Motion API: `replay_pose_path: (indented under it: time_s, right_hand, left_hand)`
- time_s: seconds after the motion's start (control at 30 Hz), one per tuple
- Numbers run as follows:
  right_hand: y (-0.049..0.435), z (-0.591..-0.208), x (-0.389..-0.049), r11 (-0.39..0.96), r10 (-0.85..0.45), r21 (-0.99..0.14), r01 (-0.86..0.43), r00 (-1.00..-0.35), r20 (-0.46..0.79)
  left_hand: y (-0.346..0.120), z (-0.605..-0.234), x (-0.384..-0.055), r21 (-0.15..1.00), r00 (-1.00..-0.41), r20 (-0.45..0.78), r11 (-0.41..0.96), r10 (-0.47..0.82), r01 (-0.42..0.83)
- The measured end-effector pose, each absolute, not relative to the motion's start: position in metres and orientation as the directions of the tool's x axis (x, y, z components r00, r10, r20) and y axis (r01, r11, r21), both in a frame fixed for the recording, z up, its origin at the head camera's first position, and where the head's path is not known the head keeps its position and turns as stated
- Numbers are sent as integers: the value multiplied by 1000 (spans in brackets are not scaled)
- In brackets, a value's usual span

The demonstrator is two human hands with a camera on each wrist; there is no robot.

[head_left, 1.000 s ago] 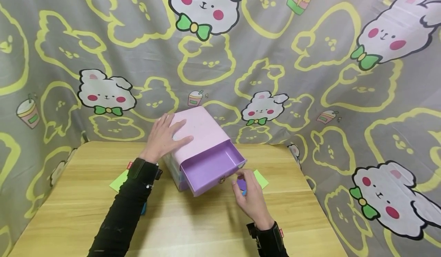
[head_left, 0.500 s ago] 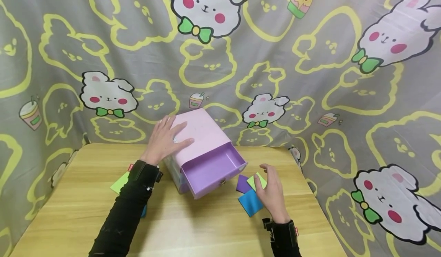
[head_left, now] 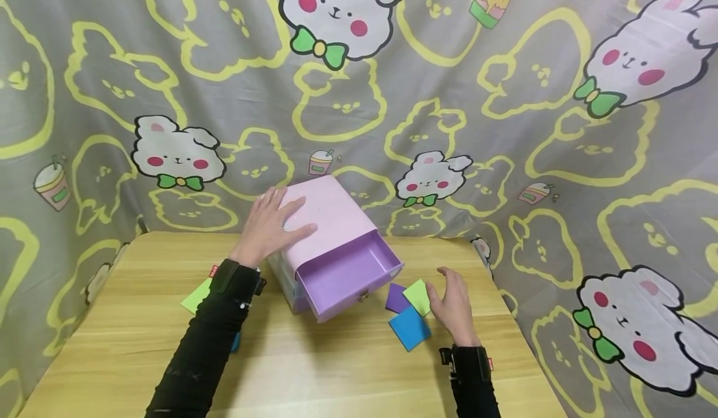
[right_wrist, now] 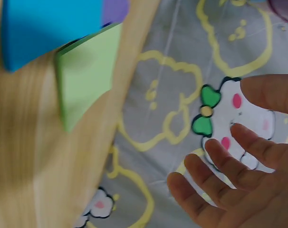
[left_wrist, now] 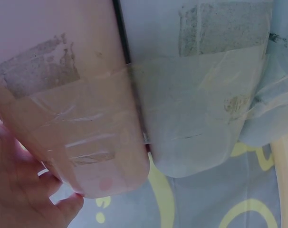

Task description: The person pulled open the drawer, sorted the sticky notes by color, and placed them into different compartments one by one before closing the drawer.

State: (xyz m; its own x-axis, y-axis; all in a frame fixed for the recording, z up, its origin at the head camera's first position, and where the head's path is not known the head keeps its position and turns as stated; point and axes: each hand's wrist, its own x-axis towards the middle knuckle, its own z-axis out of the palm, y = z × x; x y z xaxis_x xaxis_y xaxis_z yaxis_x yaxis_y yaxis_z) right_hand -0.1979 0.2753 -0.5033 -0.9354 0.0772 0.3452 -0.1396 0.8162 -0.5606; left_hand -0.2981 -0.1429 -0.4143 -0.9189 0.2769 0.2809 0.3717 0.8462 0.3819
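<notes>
A small drawer box (head_left: 331, 215) with a pink top and pale blue lower part stands askew on the table. Its purple top drawer (head_left: 350, 278) is pulled out towards the front right, a small metallic knob (head_left: 363, 296) on its face. Spread over the box's left side and top edge, my left hand (head_left: 266, 228) rests with fingers extended; the left wrist view shows fingertips at the pink section's edge. My right hand (head_left: 454, 306) holds nothing, fingers loosely bent, just right of a light green square (head_left: 417, 296). Beside that lie a blue square (head_left: 409, 329) and a purple square (head_left: 396, 298).
Another light green piece (head_left: 196, 296) lies on the wooden table (head_left: 314, 368) by my left sleeve, which partly hides it. A bit of blue (head_left: 235, 342) shows past that sleeve. A grey curtain (head_left: 348, 137) with cartoon prints encloses the table's back and sides.
My right hand has moved from the drawer front to the right, past the coloured squares, uncovering them. The left hand, box and open drawer stay put.
</notes>
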Motion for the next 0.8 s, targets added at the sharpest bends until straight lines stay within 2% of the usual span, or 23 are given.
replay_pose_path:
  time_s: [0.27,0.8]
  right_hand:
    - [291,-515,-208,824,102,-566,11,-986,129]
    - [296,-537,-222,872,88,-481,84,-996,-14]
  left_hand:
    - [-141,-415,-298,383,-921,275,847,276,368]
    - [-140,-414,-300,391,-919,284,842,273,371]
